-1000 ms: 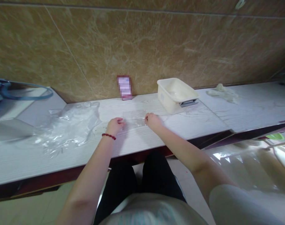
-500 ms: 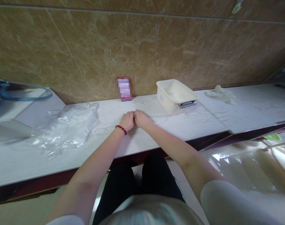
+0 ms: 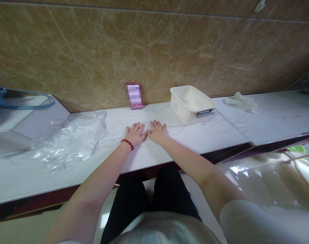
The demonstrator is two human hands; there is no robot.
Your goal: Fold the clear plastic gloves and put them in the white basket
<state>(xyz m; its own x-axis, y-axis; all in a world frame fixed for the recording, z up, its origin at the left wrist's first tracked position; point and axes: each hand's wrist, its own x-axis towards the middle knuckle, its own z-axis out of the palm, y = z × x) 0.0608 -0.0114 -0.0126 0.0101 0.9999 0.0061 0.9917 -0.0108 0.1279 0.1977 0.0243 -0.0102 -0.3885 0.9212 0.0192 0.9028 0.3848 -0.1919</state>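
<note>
Left hand (image 3: 135, 133) and right hand (image 3: 158, 131) are lying flat side by side, fingers spread, gripping nothing, pressing on the white counter (image 3: 215, 132). Pink packet (image 3: 134, 96) is standing at 12 o'clock, white tub (image 3: 191, 103) at 2 o'clock, and crumpled clear bag (image 3: 73, 135) at 9 o'clock.

I count two hands, left hand (image 3: 135, 133) and right hand (image 3: 158, 131), one tub (image 3: 181, 112), one pink box (image 3: 134, 96), one plastic sheet (image 3: 73, 135), one crumpled wad (image 3: 240, 101), one bracelet (image 3: 127, 143).

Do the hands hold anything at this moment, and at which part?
Nothing is gripped. The left hand and right hand lie flat, palms down, side by side on the white table.
</note>
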